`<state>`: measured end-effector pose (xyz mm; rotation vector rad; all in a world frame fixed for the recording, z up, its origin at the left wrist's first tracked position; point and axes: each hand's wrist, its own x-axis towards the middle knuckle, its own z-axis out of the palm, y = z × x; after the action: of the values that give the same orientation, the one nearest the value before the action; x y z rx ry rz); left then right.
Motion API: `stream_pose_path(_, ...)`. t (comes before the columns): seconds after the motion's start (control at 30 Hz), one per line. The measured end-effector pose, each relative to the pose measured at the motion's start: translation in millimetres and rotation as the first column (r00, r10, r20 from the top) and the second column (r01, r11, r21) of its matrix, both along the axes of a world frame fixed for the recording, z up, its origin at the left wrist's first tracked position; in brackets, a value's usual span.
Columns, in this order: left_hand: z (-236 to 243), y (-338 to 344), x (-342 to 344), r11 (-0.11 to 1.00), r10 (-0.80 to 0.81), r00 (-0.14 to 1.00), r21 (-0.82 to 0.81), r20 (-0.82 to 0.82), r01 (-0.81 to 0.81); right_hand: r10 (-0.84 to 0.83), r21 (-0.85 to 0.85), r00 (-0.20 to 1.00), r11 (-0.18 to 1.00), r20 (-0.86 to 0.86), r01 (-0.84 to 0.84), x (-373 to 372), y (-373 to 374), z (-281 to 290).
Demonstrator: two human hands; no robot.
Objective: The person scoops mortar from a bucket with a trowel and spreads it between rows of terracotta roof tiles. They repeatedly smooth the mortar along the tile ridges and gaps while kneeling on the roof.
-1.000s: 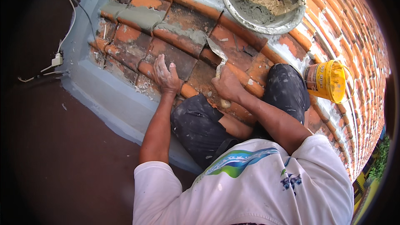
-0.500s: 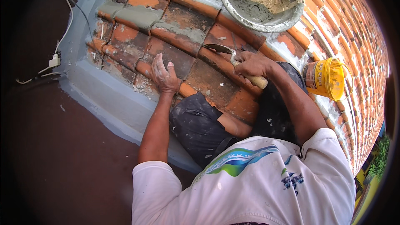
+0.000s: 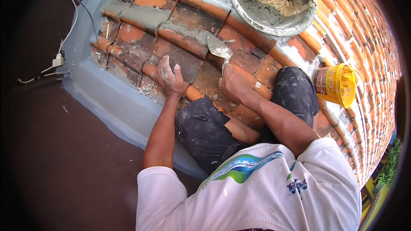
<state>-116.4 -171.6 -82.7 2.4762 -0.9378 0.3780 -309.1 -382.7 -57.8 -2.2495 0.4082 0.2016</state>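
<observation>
Head view: your right hand (image 3: 233, 84) grips the trowel (image 3: 219, 48), blade on the mortar ridge just ahead, left hand (image 3: 170, 77) spread flat on a tile (image 3: 182, 60) beside it; leaning hard could crack it.

A grey, mortar-smeared pointed trowel (image 3: 219, 48) lies blade-flat on the orange clay roof tiles (image 3: 180, 57), its handle hidden in the right hand (image 3: 233, 83).

Yellow bucket (image 3: 336, 84) on its side at right, white cable (image 3: 70, 30) with plug at left.
</observation>
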Motion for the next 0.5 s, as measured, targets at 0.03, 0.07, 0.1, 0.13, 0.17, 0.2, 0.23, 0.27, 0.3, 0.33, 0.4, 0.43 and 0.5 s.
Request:
stream_pose_path(0.03, 0, 1, 0, 1.000, 0.001, 1.000, -0.002, 0.004, 0.000, 0.039, -0.004, 0.999, 0.999, 0.002, -0.039, -2, 8, 6)
stream_pose_path(0.07, -1, 0, 0, 1.000, -0.002, 1.000, -0.003, 0.006, 0.002, 0.049, 0.048, 0.999, 0.998, -0.018, -0.048, -8, 9, 15)
stream_pose_path(0.1, -1, 1, 1, 1.000, -0.007, 1.000, -0.005, 0.004, 0.007, 0.021, 0.073, 0.999, 0.997, -0.029, -0.019, -13, 11, 25)
stream_pose_path(0.13, -1, 1, 1, 1.000, -0.003, 1.000, 0.001, 0.003, 0.003, -0.029, 0.151, 0.997, 0.988, -0.069, 0.039, -23, 7, 35)
stream_pose_path(0.17, -1, 1, 1, 1.000, 0.004, 1.000, 0.004, 0.002, -0.004, -0.078, 0.225, 0.995, 0.970, -0.066, 0.091, -27, 2, 44)
stream_pose_path(0.2, -1, 1, 1, 1.000, 0.016, 1.000, 0.010, -0.008, -0.016, -0.084, 0.212, 0.993, 0.972, -0.079, 0.100, -26, -2, 52)
stream_pose_path(0.23, -1, 1, 0, 1.000, 0.010, 1.000, -0.001, -0.005, -0.010, -0.099, 0.202, 0.994, 0.974, -0.051, 0.108, -23, -6, 57)
stream_pose_path(0.27, -1, 1, 0, 1.000, 0.006, 1.000, -0.009, -0.010, -0.006, -0.091, 0.184, 0.995, 0.978, -0.032, 0.095, -18, -10, 62)
stream_pose_path(0.3, 0, 1, 0, 1.000, 0.001, 1.000, -0.019, -0.012, -0.001, -0.125, 0.213, 0.992, 0.969, -0.035, 0.129, -8, -13, 63)
stream_pose_path(0.33, 0, 0, -1, 1.000, 0.004, 1.000, -0.020, -0.008, -0.004, -0.132, 0.231, 0.990, 0.963, -0.041, 0.138, 6, -15, 63)
stream_pose_path(0.4, 1, -1, 0, 1.000, 0.007, 1.000, -0.010, -0.013, -0.007, -0.120, 0.257, 0.990, 0.957, -0.068, 0.134, 20, -12, 63)
stream_pose_path(0.43, 1, 0, 0, 1.000, 0.001, 1.000, -0.016, -0.004, -0.001, -0.093, 0.264, 0.991, 0.957, -0.097, 0.116, 22, -9, 63)
stream_pose_path(0.5, 1, 0, 1, 0.999, -0.009, 1.000, -0.032, -0.011, 0.008, -0.051, 0.270, 0.994, 0.960, -0.098, 0.076, 20, -3, 61)
